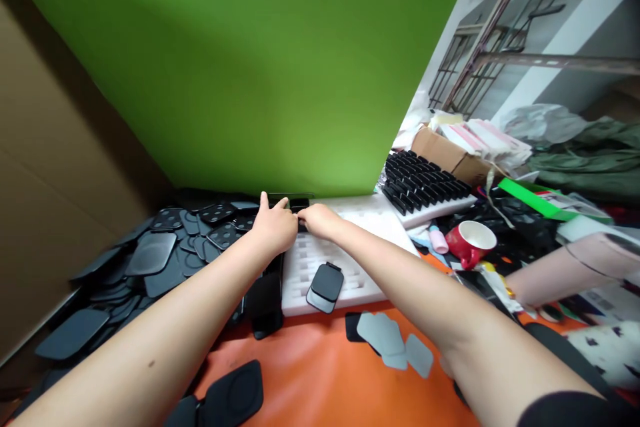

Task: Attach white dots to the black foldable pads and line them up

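Observation:
Both my hands meet at the far left part of a white foam tray (357,283), beside some dark flat pieces by the green wall. My left hand (276,228) has one finger raised while others curl inward at a small dark item. The fingers of my right hand (319,221) are pinched together against the same spot. What they grip is mostly hidden. On the tray's near part rests a black rounded-square pad (329,281) overlapping a grey plate (320,301). To the left, a big pile of black flat pads (165,282) reaches almost to my left forearm.
A green wall (265,73) rises behind the work area. Several grey plates (390,339) and a folded black pad (233,390) lie on the orange surface (295,380). At right are another tray of upright black pieces (423,180) and a red mug (457,247).

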The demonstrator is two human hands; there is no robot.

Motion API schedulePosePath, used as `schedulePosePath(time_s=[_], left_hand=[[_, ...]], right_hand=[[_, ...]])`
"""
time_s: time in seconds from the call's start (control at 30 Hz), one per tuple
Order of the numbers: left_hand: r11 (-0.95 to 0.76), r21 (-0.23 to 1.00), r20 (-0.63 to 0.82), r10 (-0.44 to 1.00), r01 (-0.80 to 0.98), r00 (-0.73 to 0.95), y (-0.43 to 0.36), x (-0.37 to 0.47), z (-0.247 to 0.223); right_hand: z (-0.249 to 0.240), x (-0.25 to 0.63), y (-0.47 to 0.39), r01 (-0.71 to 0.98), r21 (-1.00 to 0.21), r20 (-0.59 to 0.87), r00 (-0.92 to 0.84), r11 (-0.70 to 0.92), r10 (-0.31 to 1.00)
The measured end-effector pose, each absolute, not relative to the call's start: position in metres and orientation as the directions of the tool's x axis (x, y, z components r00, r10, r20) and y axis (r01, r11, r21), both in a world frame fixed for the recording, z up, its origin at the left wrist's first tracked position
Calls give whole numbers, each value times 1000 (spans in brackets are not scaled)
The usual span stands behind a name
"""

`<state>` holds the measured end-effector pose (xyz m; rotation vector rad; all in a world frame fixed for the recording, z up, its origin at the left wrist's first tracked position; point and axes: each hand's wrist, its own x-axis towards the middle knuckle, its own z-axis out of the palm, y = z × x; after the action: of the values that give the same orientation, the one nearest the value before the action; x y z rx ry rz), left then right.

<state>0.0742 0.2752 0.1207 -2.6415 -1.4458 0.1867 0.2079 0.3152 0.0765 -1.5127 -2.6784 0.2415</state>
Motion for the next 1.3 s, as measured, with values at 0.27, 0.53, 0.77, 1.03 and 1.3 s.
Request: schedulePosePath(time_s=[0.27,0.53,0.77,1.03,1.3], left_hand=[[-543,-209,-20,834,813,551,261,78,127],[-536,-101,285,792,838,540,189,25,128],[-576,5,345,769,818,539,196,28,141],[-574,-93,213,786,813,580,241,54,134],[-582,-126,76,802,803,593,248,73,106]], right_hand=[[101,221,277,831,-165,-23,-541,531,841],[108,243,196,528,-73,-248,-831,846,498],[132,242,236,725,-257,-104,-678,639,727],[114,225,281,819,-300,90,-486,489,869],[79,228,284,835,-281,6,-492,474,870]])
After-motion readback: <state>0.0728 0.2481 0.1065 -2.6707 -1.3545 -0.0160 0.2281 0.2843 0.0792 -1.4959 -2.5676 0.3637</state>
